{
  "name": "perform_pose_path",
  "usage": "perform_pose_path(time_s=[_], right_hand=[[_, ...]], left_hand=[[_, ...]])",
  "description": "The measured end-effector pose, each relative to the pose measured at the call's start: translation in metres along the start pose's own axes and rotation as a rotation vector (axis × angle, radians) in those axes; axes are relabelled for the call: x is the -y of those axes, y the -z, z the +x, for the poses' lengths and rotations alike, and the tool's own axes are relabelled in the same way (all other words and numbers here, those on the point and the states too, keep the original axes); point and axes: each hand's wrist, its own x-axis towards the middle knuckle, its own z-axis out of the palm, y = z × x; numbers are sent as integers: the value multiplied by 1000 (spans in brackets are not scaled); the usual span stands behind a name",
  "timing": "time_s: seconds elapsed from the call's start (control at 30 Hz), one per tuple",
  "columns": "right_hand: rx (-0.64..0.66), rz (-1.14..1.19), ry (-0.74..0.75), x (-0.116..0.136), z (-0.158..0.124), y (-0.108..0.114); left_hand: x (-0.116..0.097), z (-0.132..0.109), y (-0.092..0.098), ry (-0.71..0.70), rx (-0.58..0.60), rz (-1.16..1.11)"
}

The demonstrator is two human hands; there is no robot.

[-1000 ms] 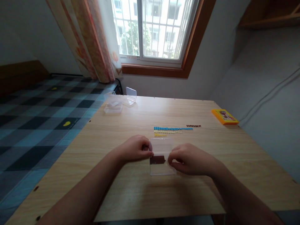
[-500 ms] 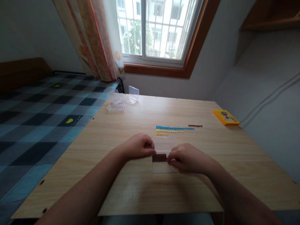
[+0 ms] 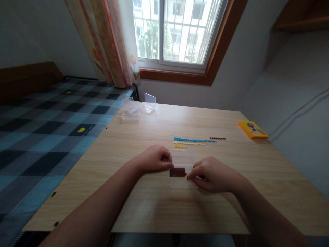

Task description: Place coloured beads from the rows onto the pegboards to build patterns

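A clear plastic box [image 3: 177, 184] with its lid [image 3: 182, 154] folded back lies on the table in front of me. Inside it, at the left, small dark brown pieces [image 3: 177, 172] sit packed in a block. My left hand [image 3: 156, 159] is closed on the box's left side, thumb at the hinge line. Over the right part of the box, my right hand [image 3: 207, 174] pinches a tiny brown piece [image 3: 187, 177] at its fingertips. Just beyond the lid run rows of small blue pieces [image 3: 190, 140], cream pieces [image 3: 190, 143] and yellow pieces [image 3: 180, 147].
A short row of brown pieces [image 3: 217, 138] lies farther right. An orange-yellow box [image 3: 253, 130] rests near the table's right edge. Open clear boxes [image 3: 130, 116] stand at the far left corner of the wooden table [image 3: 102, 164]. A checkered bed [image 3: 51, 137] adjoins the left side.
My right hand's fingertips have drawn back slightly from the brown block, and a tiny brown piece now shows at them. The left hand keeps its hold. The whole view has shifted a little.
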Motion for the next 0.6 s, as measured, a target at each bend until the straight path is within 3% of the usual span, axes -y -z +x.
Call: perform_pose_path(time_s=[0.6], right_hand=[[1,-38,-7,-2,3,-3]], left_hand=[[-1,0,1,14,19,-10]])
